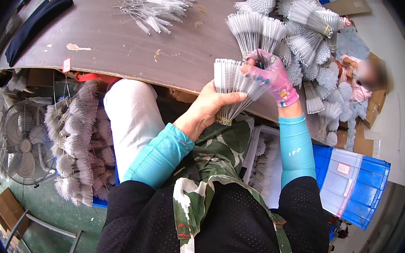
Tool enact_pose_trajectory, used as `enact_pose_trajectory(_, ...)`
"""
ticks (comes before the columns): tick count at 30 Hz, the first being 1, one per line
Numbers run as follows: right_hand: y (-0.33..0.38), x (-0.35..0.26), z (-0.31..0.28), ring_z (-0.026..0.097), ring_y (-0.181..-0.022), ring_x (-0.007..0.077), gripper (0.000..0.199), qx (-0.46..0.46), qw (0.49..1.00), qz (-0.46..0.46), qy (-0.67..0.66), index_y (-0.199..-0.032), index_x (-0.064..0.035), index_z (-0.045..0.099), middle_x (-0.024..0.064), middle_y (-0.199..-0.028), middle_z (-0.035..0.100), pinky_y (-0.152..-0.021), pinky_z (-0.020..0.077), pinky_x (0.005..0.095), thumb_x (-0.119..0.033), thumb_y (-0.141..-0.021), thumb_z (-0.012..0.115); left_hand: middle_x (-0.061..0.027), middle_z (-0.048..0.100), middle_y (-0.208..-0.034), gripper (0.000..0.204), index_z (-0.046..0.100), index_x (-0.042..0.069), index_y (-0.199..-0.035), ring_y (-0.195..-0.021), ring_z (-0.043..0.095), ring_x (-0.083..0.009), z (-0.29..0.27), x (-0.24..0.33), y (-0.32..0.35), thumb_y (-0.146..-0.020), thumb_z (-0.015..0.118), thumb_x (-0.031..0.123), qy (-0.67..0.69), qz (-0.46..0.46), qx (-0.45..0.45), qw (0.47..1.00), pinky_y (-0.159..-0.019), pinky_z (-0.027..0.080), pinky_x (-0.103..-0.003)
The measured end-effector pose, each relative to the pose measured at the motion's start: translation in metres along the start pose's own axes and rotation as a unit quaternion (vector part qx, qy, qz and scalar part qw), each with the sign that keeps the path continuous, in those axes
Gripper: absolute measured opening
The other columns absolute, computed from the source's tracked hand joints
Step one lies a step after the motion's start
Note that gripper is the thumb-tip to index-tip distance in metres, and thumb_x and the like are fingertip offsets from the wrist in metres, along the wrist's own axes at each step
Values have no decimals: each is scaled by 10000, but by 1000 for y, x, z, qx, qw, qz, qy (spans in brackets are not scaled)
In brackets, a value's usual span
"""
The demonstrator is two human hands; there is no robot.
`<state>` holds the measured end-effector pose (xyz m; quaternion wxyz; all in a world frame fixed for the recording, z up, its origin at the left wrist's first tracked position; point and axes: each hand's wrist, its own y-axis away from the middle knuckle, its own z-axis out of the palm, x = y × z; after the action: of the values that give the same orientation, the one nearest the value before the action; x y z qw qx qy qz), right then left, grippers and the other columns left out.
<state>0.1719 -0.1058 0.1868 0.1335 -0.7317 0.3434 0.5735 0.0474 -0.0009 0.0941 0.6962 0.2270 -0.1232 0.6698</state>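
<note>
My left hand (205,106) is wrapped round a bundle of small white-bristled tube brushes (228,78), its thumb lying across them. The bristle ends fan out at the top, and a yellowish band (223,121) circles the wire ends at the bottom. My right hand (275,79), in a pink flowered glove with bare fingertips, is curled closed at the bundle's upper right side. Whatever its fingers pinch is too small to make out. Just beyond that hand, more banded brush bundles (254,30) stand on the brown table (102,31).
Loose brushes (158,7) lie at the table's far side. Brush bundles (307,35) are heaped at the right, near another person (359,76) in pink. A blue-and-white crate (352,181) sits at lower right. Left are a floor fan (25,144) and hanging brush bundles (75,133).
</note>
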Motion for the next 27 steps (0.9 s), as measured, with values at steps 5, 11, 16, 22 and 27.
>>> enact_pose_trajectory(5, 7, -6, -10, 546, -835, 75, 237, -40, 997, -27, 55, -1021, -6, 583, 6, -948, 578, -744, 449, 215, -44, -806, 675, -100, 611, -1106, 435, 497, -5, -1219, -1010, 602, -197, -20, 4, 3, -828, 632, 129, 171, -82, -135, 972, -879, 487, -356)
enact_pose_trajectory(11, 0, -15, -26, 572, -822, 93, 188, -70, 996, 61, -7, -940, -32, 611, 18, -836, 620, -746, 438, 219, -89, -780, 691, -92, 617, -1109, 424, 498, 10, -1224, -998, 610, -190, -24, -10, 2, -843, 636, 137, 156, -102, -138, 973, -896, 484, -357)
enact_pose_trajectory(16, 5, -21, -9, 523, -801, 66, 221, -67, 992, 3, 105, -939, -13, 587, -3, -876, 587, -714, 433, 217, -97, -775, 709, -90, 588, -1156, 476, 470, 7, -1241, -1039, 589, -189, -17, -15, 2, -825, 679, 104, 101, -67, -127, 984, -917, 475, -357)
enact_pose_trajectory(22, 4, -28, -7, 513, -757, 72, 225, -66, 990, 11, 122, -914, -4, 582, -12, -805, 556, -700, 446, 225, -125, -776, 713, -78, 615, -1093, 495, 507, 7, -1195, -993, 596, -157, -7, -15, 1, -757, 736, 37, 35, -25, -48, 998, -875, 484, -319)
enact_pose_trajectory(27, -3, -21, -12, 533, -754, 81, 251, -108, 976, -1, 190, -850, -15, 588, -5, -760, 568, -693, 459, 236, -200, -764, 735, -75, 595, -1126, 523, 492, 2, -1210, -1022, 581, -163, -4, -19, 3, -751, 739, 32, -34, 37, -16, 999, -893, 471, -320)
